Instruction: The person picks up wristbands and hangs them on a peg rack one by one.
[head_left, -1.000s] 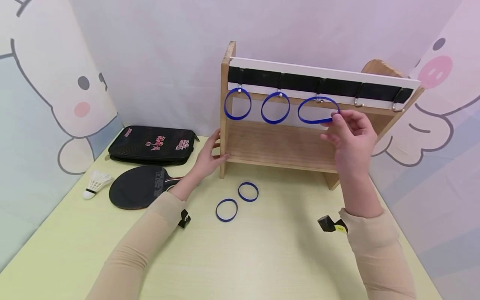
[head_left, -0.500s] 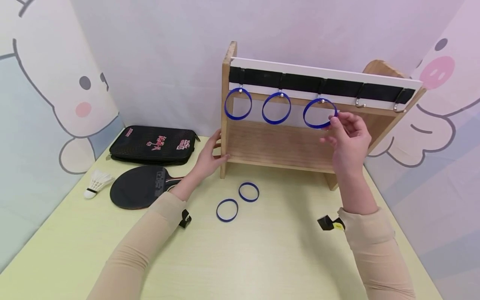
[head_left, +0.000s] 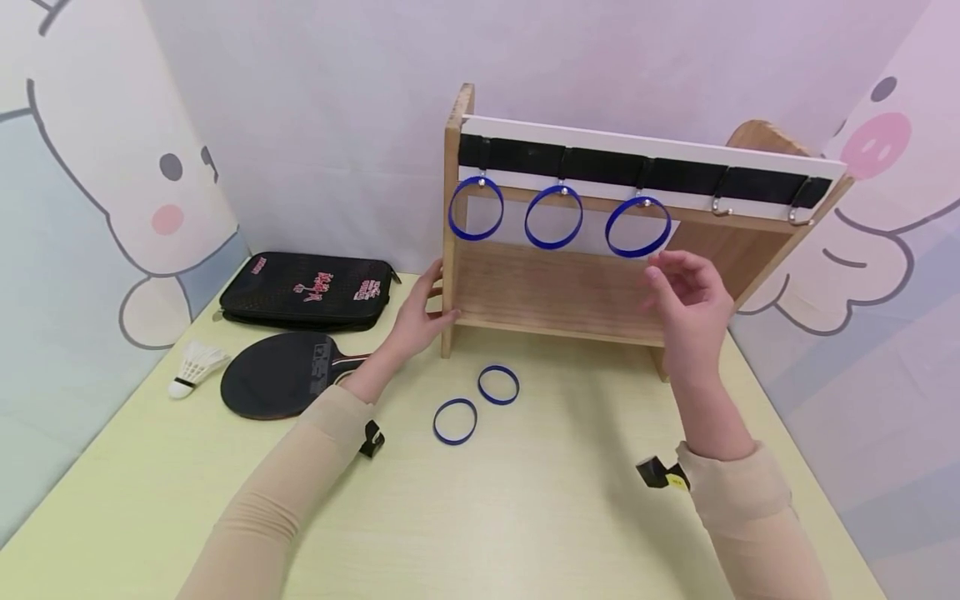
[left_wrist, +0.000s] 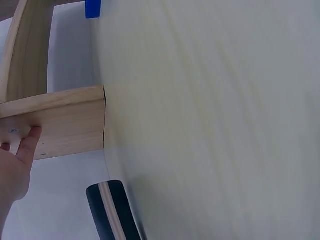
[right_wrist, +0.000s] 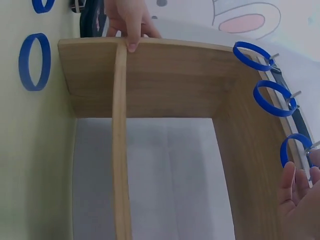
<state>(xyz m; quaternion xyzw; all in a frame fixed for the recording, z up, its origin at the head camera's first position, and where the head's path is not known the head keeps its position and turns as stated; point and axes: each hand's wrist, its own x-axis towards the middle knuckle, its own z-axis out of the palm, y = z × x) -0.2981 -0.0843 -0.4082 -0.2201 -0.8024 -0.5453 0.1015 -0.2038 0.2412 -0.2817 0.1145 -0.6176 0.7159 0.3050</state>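
Observation:
Three blue rings hang from hooks along the front of a wooden shelf (head_left: pixel 555 292): a left ring (head_left: pixel 476 208), a middle ring (head_left: pixel 553 217) and a right ring (head_left: pixel 638 227). Just below and to the right of the right ring is my right hand (head_left: pixel 693 304), with loosely bent fingers and nothing held; a small gap separates them in the head view. My left hand (head_left: pixel 418 315) touches the shelf's left side panel (left_wrist: pixel 70 122), thumb at its front edge. Two more blue rings, a nearer one (head_left: pixel 455 422) and a farther one (head_left: pixel 498 385), lie on the table.
Two bare hooks, one (head_left: pixel 722 208) beside another (head_left: pixel 800 218), stick out at the shelf's right. On the left lie a black zip case (head_left: pixel 307 290), a table tennis bat (head_left: pixel 273 377) and a shuttlecock (head_left: pixel 197 367). Printed fabric walls stand around the table (head_left: pixel 510 517).
My right hand held the right ring at its lower right edge, then let go and moved slightly down. That ring now hangs from the third hook. My left hand stays at the panel.

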